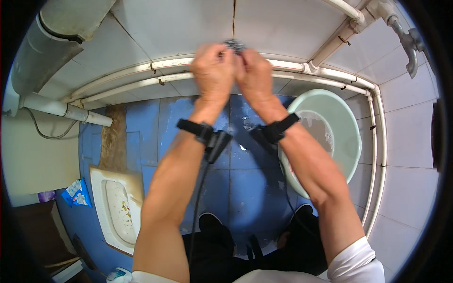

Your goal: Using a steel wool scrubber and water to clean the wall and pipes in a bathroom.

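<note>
Both arms reach forward to the tiled wall point(177, 28), just above the white pipes. Between my hands is a grey steel wool scrubber point(234, 45), its tangled top showing above the fingers. My left hand point(212, 70) is closed with its fingertips at the scrubber's left side. On the other side, my right hand point(255, 75) is closed against it too. The lower part of the scrubber is hidden by my fingers. Each wrist wears a black strap with a small dark device and a cable.
White pipes point(170, 62) run along the wall. A pale green basin point(347, 118) with cloudy water stands right on the wet blue floor point(184, 127). At the left are a squat toilet point(101, 203) and a thick grey drainpipe point(35, 61). A metal tap point(409, 47) is upper right.
</note>
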A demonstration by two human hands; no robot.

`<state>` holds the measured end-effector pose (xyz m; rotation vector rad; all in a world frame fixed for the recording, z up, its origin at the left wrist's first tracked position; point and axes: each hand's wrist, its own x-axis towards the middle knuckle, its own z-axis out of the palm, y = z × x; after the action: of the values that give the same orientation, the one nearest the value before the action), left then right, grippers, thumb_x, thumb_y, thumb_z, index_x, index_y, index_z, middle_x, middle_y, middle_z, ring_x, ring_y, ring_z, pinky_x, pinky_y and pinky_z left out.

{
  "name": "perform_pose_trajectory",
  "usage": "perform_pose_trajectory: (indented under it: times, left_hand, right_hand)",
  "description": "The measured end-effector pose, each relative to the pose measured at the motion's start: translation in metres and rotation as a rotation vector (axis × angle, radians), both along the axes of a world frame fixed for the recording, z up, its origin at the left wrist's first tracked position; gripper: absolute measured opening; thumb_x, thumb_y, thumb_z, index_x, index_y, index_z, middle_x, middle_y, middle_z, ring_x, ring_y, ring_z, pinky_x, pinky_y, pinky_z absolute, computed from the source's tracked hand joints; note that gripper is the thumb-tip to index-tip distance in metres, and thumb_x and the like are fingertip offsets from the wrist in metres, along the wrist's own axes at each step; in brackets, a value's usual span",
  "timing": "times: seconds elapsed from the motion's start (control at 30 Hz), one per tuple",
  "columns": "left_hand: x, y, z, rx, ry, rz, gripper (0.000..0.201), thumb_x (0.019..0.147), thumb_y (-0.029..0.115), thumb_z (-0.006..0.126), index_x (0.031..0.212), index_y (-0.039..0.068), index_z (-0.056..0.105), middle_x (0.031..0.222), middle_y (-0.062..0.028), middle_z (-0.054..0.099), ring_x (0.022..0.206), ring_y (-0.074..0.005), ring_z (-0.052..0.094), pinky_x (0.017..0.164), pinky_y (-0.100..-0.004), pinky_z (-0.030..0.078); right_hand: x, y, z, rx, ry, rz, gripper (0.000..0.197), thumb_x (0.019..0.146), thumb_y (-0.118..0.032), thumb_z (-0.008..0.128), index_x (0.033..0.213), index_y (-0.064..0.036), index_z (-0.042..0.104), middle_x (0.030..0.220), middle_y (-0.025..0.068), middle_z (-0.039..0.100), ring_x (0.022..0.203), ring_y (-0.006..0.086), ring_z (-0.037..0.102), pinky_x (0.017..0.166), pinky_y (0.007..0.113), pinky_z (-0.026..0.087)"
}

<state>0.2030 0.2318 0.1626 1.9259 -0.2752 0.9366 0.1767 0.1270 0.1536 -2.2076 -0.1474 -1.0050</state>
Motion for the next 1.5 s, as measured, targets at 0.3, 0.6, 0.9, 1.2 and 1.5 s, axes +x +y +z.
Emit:
perform_pose_trajectory:
  times: [0.3,0.6,0.9,1.2,1.5]
  left_hand:
    - [0.019,0.127,0.009,-0.269,0.226,0.261,0.014,0.084,0.006,0.081,0.091,-0.005,0.075,0.081,-0.0074,0.073,0.072,-0.0123,0.066,0.066,-0.0277,0.055]
    - [-0.01,-0.021,0.003,-0.296,0.233,-0.121,0.011,0.078,0.008,0.083,0.079,0.003,0.074,0.071,-0.0062,0.07,0.064,-0.0159,0.065,0.062,-0.0327,0.053]
    - [-0.013,-0.127,0.002,-0.231,0.006,-0.271,0.015,0.074,0.013,0.075,0.071,0.002,0.065,0.071,-0.0142,0.064,0.067,-0.0377,0.063,0.06,-0.0456,0.051]
    - [0.019,0.113,0.002,-0.093,0.029,0.058,0.01,0.082,0.008,0.081,0.087,0.002,0.076,0.087,-0.0088,0.074,0.068,-0.018,0.068,0.065,-0.0295,0.054]
    - [0.037,0.238,0.014,-0.5,0.199,0.295,0.015,0.084,0.001,0.08,0.094,-0.009,0.074,0.084,-0.0137,0.075,0.067,-0.0153,0.067,0.058,-0.0289,0.053]
  right_hand:
    - [0.042,0.15,0.013,0.202,0.104,0.165,0.011,0.086,-0.011,0.066,0.084,-0.0008,0.063,0.083,0.0225,0.069,0.078,0.0417,0.071,0.069,0.05,0.058]
    - [-0.009,-0.015,-0.002,0.21,0.16,-0.03,0.017,0.094,-0.014,0.06,0.084,-0.0006,0.06,0.079,0.0239,0.065,0.072,0.0426,0.066,0.065,0.05,0.052]
    - [-0.035,-0.125,-0.002,0.333,0.139,-0.298,0.013,0.091,-0.013,0.073,0.091,0.0003,0.071,0.076,0.0091,0.07,0.068,0.0109,0.062,0.062,0.03,0.052]
    - [0.038,0.112,0.006,0.083,0.063,0.072,0.015,0.09,-0.013,0.07,0.081,-0.0013,0.064,0.071,0.0225,0.064,0.062,0.0385,0.064,0.058,0.043,0.05]
    - [0.074,0.25,0.039,0.051,0.205,0.325,0.007,0.079,-0.005,0.068,0.078,0.0019,0.066,0.078,0.0274,0.068,0.076,0.0472,0.069,0.069,0.053,0.056]
